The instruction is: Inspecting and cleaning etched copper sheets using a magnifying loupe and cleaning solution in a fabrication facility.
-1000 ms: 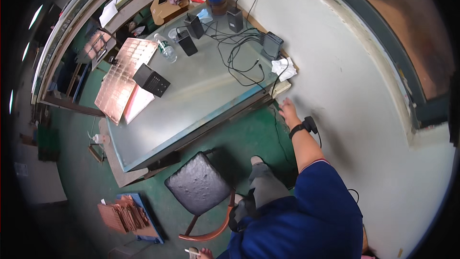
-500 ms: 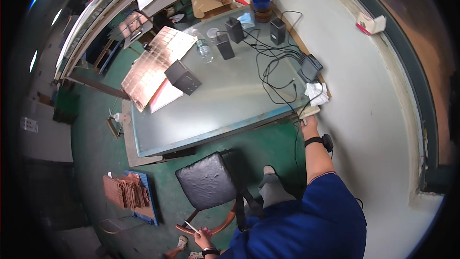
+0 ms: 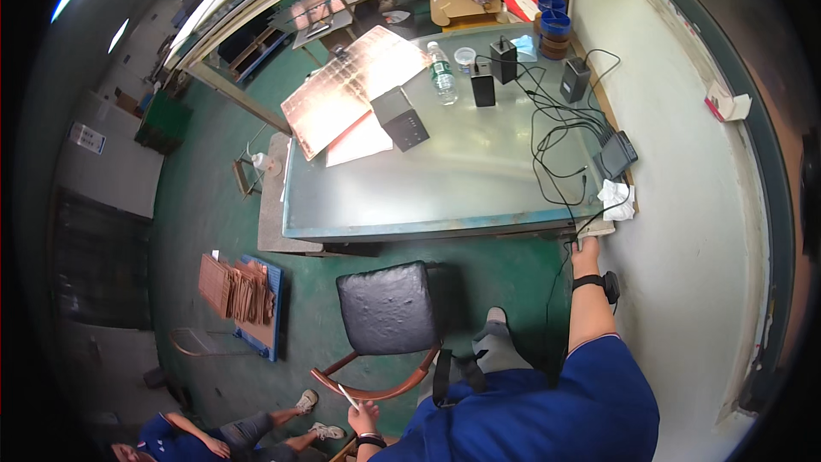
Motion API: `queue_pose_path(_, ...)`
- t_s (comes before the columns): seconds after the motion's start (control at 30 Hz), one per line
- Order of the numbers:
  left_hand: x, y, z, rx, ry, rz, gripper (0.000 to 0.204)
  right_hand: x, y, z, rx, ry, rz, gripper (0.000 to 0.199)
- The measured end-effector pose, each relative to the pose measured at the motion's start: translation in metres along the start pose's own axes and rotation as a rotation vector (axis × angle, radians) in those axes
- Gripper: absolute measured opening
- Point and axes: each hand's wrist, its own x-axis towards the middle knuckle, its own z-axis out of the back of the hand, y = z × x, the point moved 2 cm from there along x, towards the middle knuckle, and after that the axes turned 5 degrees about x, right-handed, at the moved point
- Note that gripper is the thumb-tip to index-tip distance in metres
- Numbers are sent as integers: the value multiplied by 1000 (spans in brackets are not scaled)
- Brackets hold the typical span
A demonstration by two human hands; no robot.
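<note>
My left hand (image 3: pixel 363 417) is low in the view beside the chair's wooden armrest, closed around a thin white pen-like stick (image 3: pixel 348 397). My right hand (image 3: pixel 585 255) reaches to the near right corner of the glass-topped table (image 3: pixel 479 171). Its fingers look closed at the edge, against an off-white block (image 3: pixel 601 228); what they hold is hidden. A black cable (image 3: pixel 560 269) hangs down beside that hand. Just above it lie a crumpled white tissue (image 3: pixel 617 200) and a dark grey box with cables (image 3: pixel 616 155).
Black adapters (image 3: pixel 503 61), a plastic bottle (image 3: pixel 441 77), a black box (image 3: pixel 400 119) and copper-coloured sheets (image 3: pixel 342 90) lie on the table. A black chair (image 3: pixel 386 308) stands in front. Stacked brown boards (image 3: pixel 239 291) are at left. Another person (image 3: pixel 192 441) sits at lower left.
My view has turned, so the table and chair sit further right or more level. More of the other person shows at lower left. Both hands keep nearly the same places.
</note>
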Motion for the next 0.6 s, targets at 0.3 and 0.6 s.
queue_pose_path(0.3, -15, -9, -7, -14, 17, -10, 19, 10, -9, 2, 17, -53, 37, 32)
queue_pose_path(0.6, -35, 40, 42, 68, -27, 98, 13, 36, -5, 22, -95, -120, 173, 27)
